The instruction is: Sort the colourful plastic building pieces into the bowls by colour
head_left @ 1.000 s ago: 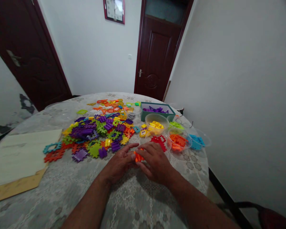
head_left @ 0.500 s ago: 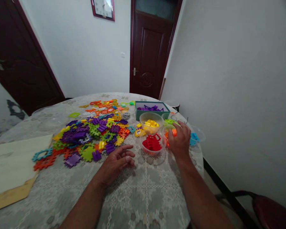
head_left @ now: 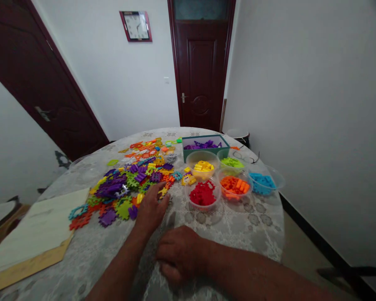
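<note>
A heap of coloured plastic interlocking pieces (head_left: 113, 184) lies on the left half of the table. My left hand (head_left: 151, 207) is at the heap's right edge, its thumb and fingers apart around a yellow piece (head_left: 163, 192); I see no grip on it. My right hand (head_left: 180, 254) is curled into a fist, low over the tablecloth beside my left forearm. Its palm faces down and is hidden, and no piece shows in it. Clear bowls hold sorted pieces: red pieces (head_left: 202, 193), orange pieces (head_left: 235, 186), yellow pieces (head_left: 203, 166), green pieces (head_left: 232, 162) and blue pieces (head_left: 262, 182).
A green-edged box (head_left: 206, 152) of purple pieces stands behind the bowls. Eyeglasses (head_left: 249, 159) lie near the table's right edge. Pale boards (head_left: 37, 225) lie at the left. The patterned tablecloth (head_left: 238, 228) covers the round table.
My right hand has left the orange bowl and come back left toward me, now in a fist. My left hand has moved forward to the heap. The view has tilted up slightly.
</note>
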Demonstrator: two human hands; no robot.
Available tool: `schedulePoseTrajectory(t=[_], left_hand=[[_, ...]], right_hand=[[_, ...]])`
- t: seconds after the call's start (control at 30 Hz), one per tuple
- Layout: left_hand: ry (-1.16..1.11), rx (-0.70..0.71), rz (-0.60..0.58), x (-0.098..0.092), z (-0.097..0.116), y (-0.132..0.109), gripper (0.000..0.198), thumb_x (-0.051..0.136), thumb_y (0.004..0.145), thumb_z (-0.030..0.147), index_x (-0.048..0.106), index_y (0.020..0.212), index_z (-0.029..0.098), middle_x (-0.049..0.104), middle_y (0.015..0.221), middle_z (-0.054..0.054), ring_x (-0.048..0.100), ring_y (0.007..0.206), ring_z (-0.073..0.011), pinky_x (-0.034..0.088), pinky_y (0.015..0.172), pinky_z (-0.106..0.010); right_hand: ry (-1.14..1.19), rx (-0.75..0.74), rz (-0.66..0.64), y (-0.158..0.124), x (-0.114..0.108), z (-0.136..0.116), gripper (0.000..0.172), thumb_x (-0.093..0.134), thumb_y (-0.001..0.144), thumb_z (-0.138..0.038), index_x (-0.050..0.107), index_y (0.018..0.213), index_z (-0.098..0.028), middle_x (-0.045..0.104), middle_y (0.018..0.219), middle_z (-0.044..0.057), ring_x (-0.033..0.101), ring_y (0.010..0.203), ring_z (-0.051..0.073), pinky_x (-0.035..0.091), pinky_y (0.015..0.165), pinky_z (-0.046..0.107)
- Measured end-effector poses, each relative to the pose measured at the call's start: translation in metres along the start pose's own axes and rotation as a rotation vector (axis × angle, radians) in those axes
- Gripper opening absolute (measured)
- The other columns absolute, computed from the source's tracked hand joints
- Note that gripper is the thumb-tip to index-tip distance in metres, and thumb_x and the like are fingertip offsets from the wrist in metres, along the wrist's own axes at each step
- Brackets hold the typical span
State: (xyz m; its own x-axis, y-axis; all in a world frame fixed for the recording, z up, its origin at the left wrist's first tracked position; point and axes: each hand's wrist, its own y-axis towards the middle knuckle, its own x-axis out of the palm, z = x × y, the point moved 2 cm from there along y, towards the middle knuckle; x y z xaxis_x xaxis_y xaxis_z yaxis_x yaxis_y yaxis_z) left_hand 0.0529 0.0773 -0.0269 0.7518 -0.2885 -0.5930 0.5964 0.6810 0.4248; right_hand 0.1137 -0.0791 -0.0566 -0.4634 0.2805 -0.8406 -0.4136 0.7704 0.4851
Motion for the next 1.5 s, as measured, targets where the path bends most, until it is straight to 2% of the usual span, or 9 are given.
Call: schedulePoseTrajectory(t=[0.13,0.23,0.37,0.63,0.8,0.93,1.17,1.33,1.5], left_hand=[[0.243,0.246,-0.089,0.022,0.000,0.043,0.050,0.067,0.092,0.034,0.059,0.138,0.016,0.064,0.139,-0.018,0.059,0.134,-0.0327,0.047,0.115,-0.052],[0.393,0.264,-0.203,0.043,-0.002,0.070,0.061,0.071,0.090,0.037,0.056,0.144,0.014,0.058,0.147,-0.021,0.055,0.139,-0.0342,0.044,0.118,-0.051],[0.574,0.236,-0.326,0.066,-0.002,0.093,0.074,0.072,0.089,0.053,0.053,0.148,0.013,0.053,0.153,-0.024,0.050,0.144,-0.0381,0.038,0.120,-0.054],[0.712,0.261,-0.532,0.089,0.003,0.114,0.083,0.066,0.086,0.073,0.055,0.146,0.017,0.049,0.157,-0.026,0.044,0.147,-0.0422,0.027,0.122,-0.064],[0.712,0.297,-0.545,0.106,-0.003,0.120,0.070,0.062,0.088,0.074,0.064,0.132,0.019,0.055,0.150,-0.022,0.045,0.146,-0.0403,0.025,0.121,-0.064],[0.698,0.290,-0.516,0.116,-0.006,0.118,0.064,0.056,0.094,0.070,0.064,0.133,0.019,0.062,0.141,-0.020,0.053,0.137,-0.0388,0.024,0.120,-0.066],[0.683,0.282,-0.494,0.107,0.001,0.107,0.058,0.058,0.094,0.064,0.062,0.133,0.022,0.064,0.137,-0.016,0.060,0.127,-0.0373,0.032,0.115,-0.062],[0.691,0.269,-0.495,0.088,0.004,0.093,0.048,0.063,0.092,0.052,0.063,0.128,0.020,0.067,0.129,-0.015,0.063,0.120,-0.0364,0.039,0.109,-0.057],[0.675,0.272,-0.487,0.063,0.007,0.065,0.039,0.060,0.093,0.047,0.064,0.123,0.022,0.068,0.123,-0.014,0.063,0.117,-0.0334,0.043,0.104,-0.049]], right_hand=[[0.112,0.127,0.028,-0.001,0.003,0.013,0.014,0.057,0.083,-0.026,0.069,0.088,-0.020,0.072,0.080,0.002,0.064,0.071,0.018,0.047,0.063,0.028],[0.177,0.199,0.044,-0.002,0.002,0.017,0.015,0.058,0.082,-0.023,0.071,0.089,-0.019,0.074,0.082,0.004,0.065,0.070,0.018,0.047,0.064,0.026],[0.212,0.239,0.029,-0.002,0.004,0.020,0.013,0.060,0.081,-0.023,0.071,0.086,-0.018,0.074,0.081,0.004,0.065,0.069,0.017,0.045,0.063,0.025],[0.218,0.258,-0.007,0.001,0.007,0.020,0.008,0.062,0.082,-0.025,0.067,0.078,-0.019,0.070,0.075,0.002,0.062,0.065,0.016,0.039,0.058,0.026],[0.217,0.260,-0.018,-0.001,0.009,0.020,0.008,0.063,0.083,-0.025,0.067,0.080,-0.019,0.070,0.077,0.002,0.061,0.066,0.016,0.040,0.059,0.026],[0.227,0.281,-0.035,-0.001,0.009,0.020,0.010,0.063,0.084,-0.026,0.064,0.077,-0.019,0.069,0.076,0.002,0.060,0.065,0.015,0.038,0.057,0.025],[0.247,0.273,0.001,-0.003,0.010,0.019,0.007,0.061,0.082,-0.023,0.064,0.077,-0.020,0.067,0.075,0.001,0.060,0.064,0.015,0.039,0.057,0.026],[0.276,0.267,0.016,-0.002,0.007,0.019,0.005,0.060,0.079,-0.021,0.065,0.078,-0.020,0.067,0.074,0.000,0.059,0.063,0.014,0.038,0.056,0.026],[0.278,0.264,0.042,-0.002,0.009,0.019,0.008,0.058,0.077,-0.020,0.065,0.078,-0.020,0.068,0.073,0.001,0.059,0.063,0.016,0.039,0.058,0.026]])
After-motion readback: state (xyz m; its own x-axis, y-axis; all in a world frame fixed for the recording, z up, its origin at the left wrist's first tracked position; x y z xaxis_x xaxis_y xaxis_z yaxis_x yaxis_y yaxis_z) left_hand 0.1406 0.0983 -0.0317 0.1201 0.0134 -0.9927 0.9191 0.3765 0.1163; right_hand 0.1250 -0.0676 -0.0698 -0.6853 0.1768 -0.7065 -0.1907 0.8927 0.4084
